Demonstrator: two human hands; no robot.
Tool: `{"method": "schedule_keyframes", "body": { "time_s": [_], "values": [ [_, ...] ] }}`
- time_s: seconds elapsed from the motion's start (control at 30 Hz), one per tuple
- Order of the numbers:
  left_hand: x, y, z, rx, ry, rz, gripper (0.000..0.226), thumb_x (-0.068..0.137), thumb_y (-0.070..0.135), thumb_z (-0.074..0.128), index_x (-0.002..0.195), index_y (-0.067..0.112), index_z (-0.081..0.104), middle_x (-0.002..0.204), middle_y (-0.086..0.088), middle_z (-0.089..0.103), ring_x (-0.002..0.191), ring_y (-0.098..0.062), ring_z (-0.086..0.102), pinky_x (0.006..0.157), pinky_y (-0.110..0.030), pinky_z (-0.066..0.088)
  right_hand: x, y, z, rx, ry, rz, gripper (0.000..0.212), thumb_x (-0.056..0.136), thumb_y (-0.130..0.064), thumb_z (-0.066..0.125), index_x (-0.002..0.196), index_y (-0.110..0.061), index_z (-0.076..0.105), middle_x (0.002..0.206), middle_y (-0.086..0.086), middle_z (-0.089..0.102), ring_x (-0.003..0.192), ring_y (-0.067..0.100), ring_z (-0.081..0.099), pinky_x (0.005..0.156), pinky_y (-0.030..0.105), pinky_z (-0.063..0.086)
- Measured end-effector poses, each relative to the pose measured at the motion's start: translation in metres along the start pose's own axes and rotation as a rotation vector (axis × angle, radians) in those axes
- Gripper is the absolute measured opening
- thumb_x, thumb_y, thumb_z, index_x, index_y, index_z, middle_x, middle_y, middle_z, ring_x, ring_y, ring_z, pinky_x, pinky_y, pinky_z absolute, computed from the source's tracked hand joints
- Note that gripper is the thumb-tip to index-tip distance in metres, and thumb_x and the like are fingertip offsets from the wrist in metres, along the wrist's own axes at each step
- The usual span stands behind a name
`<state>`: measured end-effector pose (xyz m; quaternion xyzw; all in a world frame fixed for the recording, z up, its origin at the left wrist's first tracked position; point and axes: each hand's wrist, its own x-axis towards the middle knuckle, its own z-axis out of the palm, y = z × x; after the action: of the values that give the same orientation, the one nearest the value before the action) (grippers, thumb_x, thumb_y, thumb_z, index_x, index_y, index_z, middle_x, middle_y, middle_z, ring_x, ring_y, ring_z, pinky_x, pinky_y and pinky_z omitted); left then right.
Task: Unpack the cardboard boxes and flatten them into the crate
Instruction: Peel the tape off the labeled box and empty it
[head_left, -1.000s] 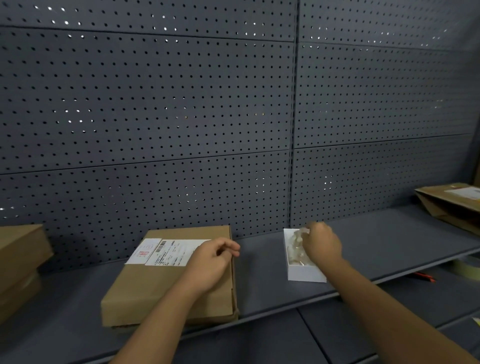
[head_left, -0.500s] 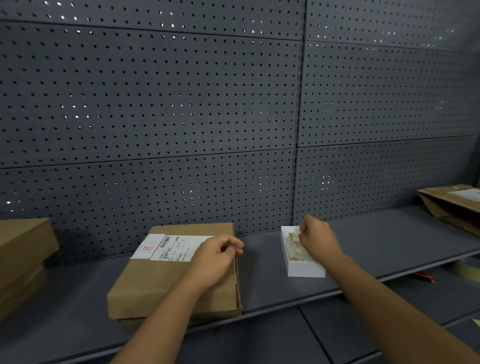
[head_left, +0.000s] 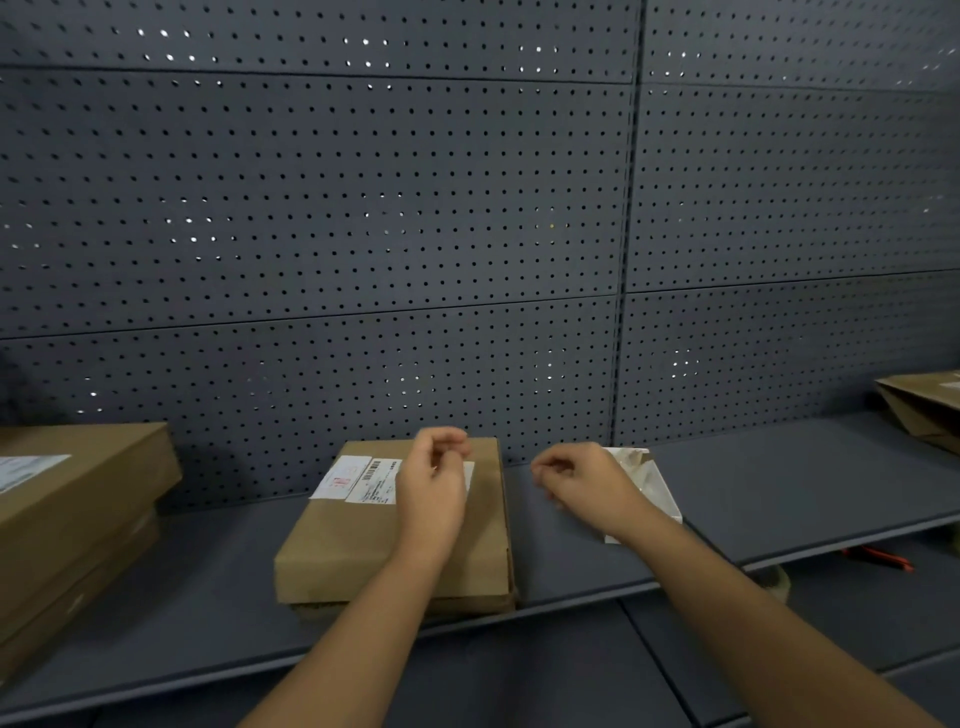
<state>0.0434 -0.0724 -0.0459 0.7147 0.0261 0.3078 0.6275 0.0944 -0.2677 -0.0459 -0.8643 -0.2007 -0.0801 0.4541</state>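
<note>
Head view: both arms reach forward over the grey shelf (head_left: 779, 467). The left hand (head_left: 431, 483) hangs over the brown cardboard box (head_left: 363, 551), close to its white label (head_left: 358, 478). Its fingers curl loosely and hold nothing. The right hand (head_left: 582, 483) is just beside that box, in front of a small white box (head_left: 654, 478). Its fingers also curl loosely around nothing. The two hands are near each other but apart. More brown boxes (head_left: 67, 519) sit stacked on the far left.
</note>
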Motion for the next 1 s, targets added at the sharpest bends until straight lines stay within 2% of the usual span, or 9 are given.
{"method": "schedule_keyframes", "body": {
  "time_s": [0.13,0.2,0.3,0.37,0.5,0.63,0.77,0.87,1.0],
  "values": [
    [0.009,0.010,-0.019,-0.215,0.156,-0.200,0.019,0.102,0.003,0.052,0.104,0.018,0.064,0.101,-0.003,0.070,0.094,-0.020,0.067,0.081,-0.026,0.053,-0.013,-0.018,0.026,0.100,-0.108,-0.034,0.030,0.098,-0.049,0.064,0.101,-0.022,0.077,0.090,-0.005,0.074,0.084,0.007,0.069,0.075,0.029,0.058],
    [0.014,0.012,-0.039,0.052,0.086,-0.208,0.017,0.101,0.010,0.055,0.105,0.023,0.065,0.109,0.004,0.065,0.097,-0.015,0.064,0.074,-0.028,0.049,-0.017,-0.020,0.037,0.072,-0.148,-0.049,0.040,0.094,-0.058,0.065,0.113,-0.024,0.074,0.105,-0.012,0.071,0.097,0.001,0.066,0.085,0.029,0.057],
    [0.020,0.005,-0.085,0.719,-0.082,-0.080,0.024,0.101,0.025,0.053,0.123,0.028,0.062,0.125,0.007,0.052,0.111,-0.020,0.057,0.093,-0.040,0.048,-0.027,-0.009,0.051,0.094,-0.138,-0.006,0.066,0.082,-0.071,0.068,0.132,-0.030,0.060,0.126,-0.011,0.056,0.109,0.007,0.063,0.098,0.033,0.055],
    [0.021,-0.002,-0.114,0.913,-0.178,-0.135,0.040,0.103,0.041,0.049,0.141,0.030,0.054,0.141,-0.001,0.046,0.125,-0.029,0.052,0.102,-0.043,0.045,-0.037,0.001,0.062,0.170,-0.111,0.029,0.075,0.077,-0.078,0.065,0.137,-0.033,0.055,0.132,-0.010,0.054,0.116,0.010,0.062,0.103,0.036,0.053],
    [0.015,-0.019,-0.138,1.013,-0.296,-0.204,0.059,0.103,0.062,0.040,0.155,0.035,0.042,0.163,-0.006,0.030,0.139,-0.034,0.046,0.107,-0.044,0.043,-0.048,0.003,0.079,0.419,-0.078,0.070,0.047,0.093,-0.056,0.065,0.136,-0.041,0.055,0.141,-0.011,0.054,0.128,0.002,0.053,0.103,0.022,0.048],
    [0.005,-0.024,-0.136,1.161,-0.296,-0.150,0.060,0.102,0.066,0.024,0.155,0.040,0.035,0.160,-0.004,0.033,0.134,-0.033,0.048,0.102,-0.045,0.042,-0.048,0.009,0.097,0.494,-0.034,0.051,0.039,0.093,-0.062,0.059,0.130,-0.053,0.057,0.145,-0.013,0.054,0.132,0.000,0.052,0.116,0.037,0.043],
    [-0.003,-0.026,-0.133,1.191,-0.286,-0.123,0.059,0.104,0.059,0.019,0.159,0.040,0.028,0.168,-0.008,0.023,0.142,-0.035,0.039,0.108,-0.047,0.040,-0.052,0.009,0.096,0.518,-0.005,0.044,0.034,0.099,-0.051,0.056,0.133,-0.047,0.059,0.142,-0.014,0.058,0.128,-0.003,0.054,0.115,0.036,0.043],
    [-0.002,-0.029,-0.139,1.167,-0.257,-0.112,0.057,0.104,0.057,0.026,0.158,0.040,0.030,0.169,-0.004,0.024,0.140,-0.036,0.042,0.106,-0.047,0.040,-0.062,0.010,0.090,0.480,-0.097,-0.001,0.046,0.103,-0.056,0.048,0.148,-0.050,0.045,0.153,-0.027,0.044,0.140,-0.011,0.038,0.120,0.027,0.031],
    [-0.004,-0.044,-0.162,0.757,-0.159,-0.081,0.037,0.102,0.047,0.052,0.138,0.039,0.054,0.150,0.011,0.046,0.127,-0.020,0.054,0.094,-0.033,0.043,-0.067,0.016,0.080,0.497,-0.286,-0.071,0.064,0.105,-0.037,0.056,0.159,-0.044,0.023,0.156,-0.034,0.035,0.144,-0.012,0.033,0.114,0.014,0.034]
  ]
}}
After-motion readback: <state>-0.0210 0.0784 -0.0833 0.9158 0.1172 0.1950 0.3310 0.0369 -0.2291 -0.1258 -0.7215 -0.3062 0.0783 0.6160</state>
